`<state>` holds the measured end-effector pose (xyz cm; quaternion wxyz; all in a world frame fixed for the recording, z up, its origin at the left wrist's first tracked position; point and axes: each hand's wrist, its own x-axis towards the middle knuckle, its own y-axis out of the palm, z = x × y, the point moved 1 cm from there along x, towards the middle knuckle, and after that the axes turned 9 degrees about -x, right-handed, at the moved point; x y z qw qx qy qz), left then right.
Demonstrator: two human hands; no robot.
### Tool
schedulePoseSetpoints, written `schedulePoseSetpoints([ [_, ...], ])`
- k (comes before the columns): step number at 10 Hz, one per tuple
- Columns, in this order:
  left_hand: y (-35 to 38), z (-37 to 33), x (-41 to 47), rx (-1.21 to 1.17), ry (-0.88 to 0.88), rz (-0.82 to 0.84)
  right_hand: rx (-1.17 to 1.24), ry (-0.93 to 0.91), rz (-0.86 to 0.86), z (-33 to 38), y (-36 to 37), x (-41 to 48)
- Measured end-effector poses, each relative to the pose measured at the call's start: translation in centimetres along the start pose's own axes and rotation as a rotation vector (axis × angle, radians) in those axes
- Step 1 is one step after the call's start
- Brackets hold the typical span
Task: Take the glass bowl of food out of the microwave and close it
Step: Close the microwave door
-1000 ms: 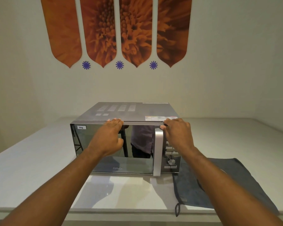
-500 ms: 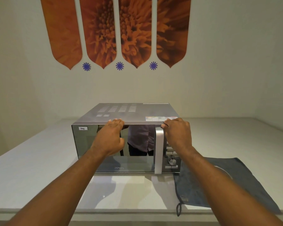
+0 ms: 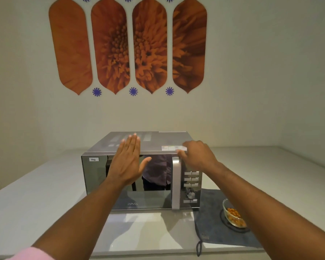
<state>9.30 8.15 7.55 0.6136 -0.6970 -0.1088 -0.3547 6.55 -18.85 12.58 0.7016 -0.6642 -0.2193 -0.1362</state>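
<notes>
Only one view here, the head cam. Looks like the last step is pretty much wrapped: the microwave [image 3: 142,177] door sits flush with the front, and the bowl [image 3: 233,214] is already out on a grey cloth [image 3: 212,228], well below and to the right of the right hand's fingers.

Left hand [image 3: 127,162] is flat and spread out, fingers straight, gripping nothing. It's in front of the door's top edge with the fingertips up over the top panel; can't tell if the palm is actually touching the glass. Right hand [image 3: 197,156] is loosely curled at the top right corner, fingertips just above the handle [image 3: 175,182], knuckles bent but I don't see anything in it.

My guess for the next move: pull both hands back, maybe one firm push on the door if the latch hasn't clicked.

The bowl is clear glass, small and rounded, holding orange-brown chunks of food. The right forearm covers part of it, so I can't see the whole rim
</notes>
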Motion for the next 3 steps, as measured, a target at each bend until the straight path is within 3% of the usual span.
schedulePoseSetpoints([
  [2,-3.5,-2.3,4.2,0.099,0.087,-0.243,0.364,-0.125,-0.3,1.2,-11.3,-2.6],
  [3,-5.3,-3.1,6.3,0.076,0.1,-0.299,0.722,-0.262,-0.537,1.9,-17.9,-5.7],
])
